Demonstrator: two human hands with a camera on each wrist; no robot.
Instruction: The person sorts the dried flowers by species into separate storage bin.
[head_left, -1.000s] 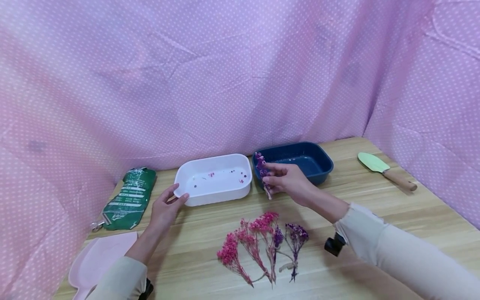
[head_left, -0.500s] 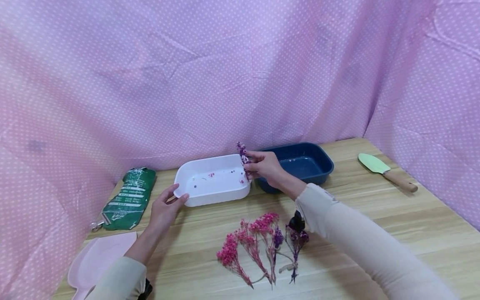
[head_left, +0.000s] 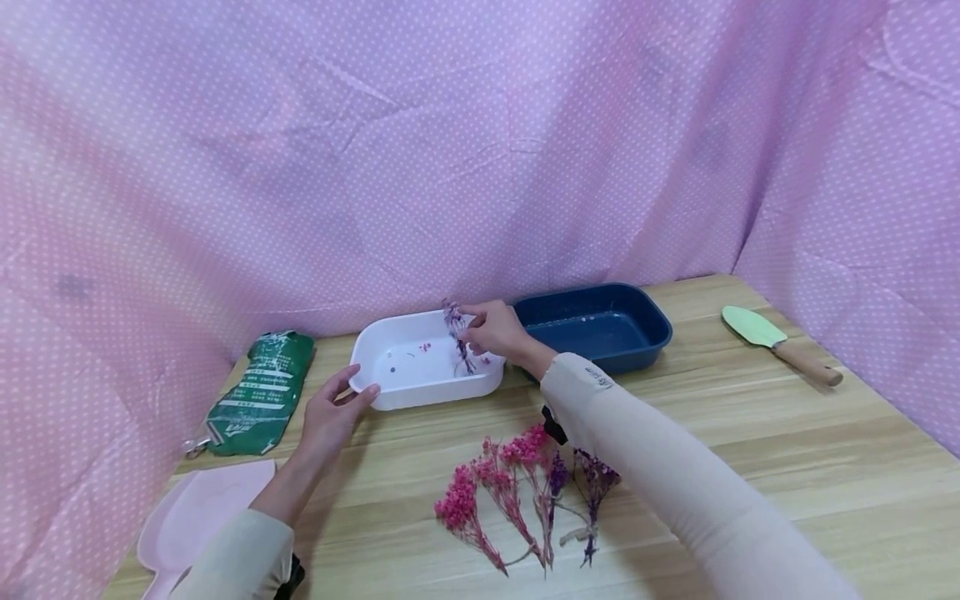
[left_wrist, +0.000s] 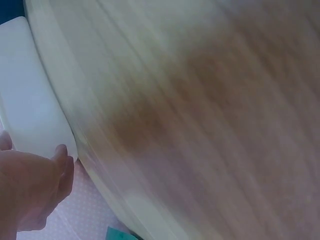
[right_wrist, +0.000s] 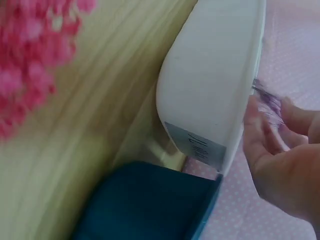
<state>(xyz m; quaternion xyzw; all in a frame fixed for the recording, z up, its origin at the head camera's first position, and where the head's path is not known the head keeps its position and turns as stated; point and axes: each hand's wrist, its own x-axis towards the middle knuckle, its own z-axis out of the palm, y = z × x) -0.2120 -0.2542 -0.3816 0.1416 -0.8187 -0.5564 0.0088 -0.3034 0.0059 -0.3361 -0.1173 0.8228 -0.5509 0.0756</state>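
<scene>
A sprig of purple dried flowers (head_left: 457, 333) stands tilted over the right part of the white plastic tub (head_left: 427, 396), its stems down inside. My right hand (head_left: 495, 328) pinches it between thumb and fingers above the tub's right end. In the right wrist view, the fingers (right_wrist: 257, 135) hold the sprig just past the tub's rim. At the tub's left end, my left hand (head_left: 330, 417) grips the corner with its thumb in front and its fingers at the side. Small pink and purple bits lie on the tub's floor.
Pink (head_left: 459, 504) and purple dried flower bunches (head_left: 595, 477) lie in front, partly behind the right sleeve. A dark blue tub (head_left: 637, 358) adjoins on the right. Farther right is a green trowel (head_left: 753, 327). A green packet (head_left: 262, 400) and pink dustpan-like piece (head_left: 202, 512) lie left.
My right hand has carried the purple sprig leftward from the blue tub's edge to over the white tub, lowering its stems inside. The left hand stays at the tub's corner.
</scene>
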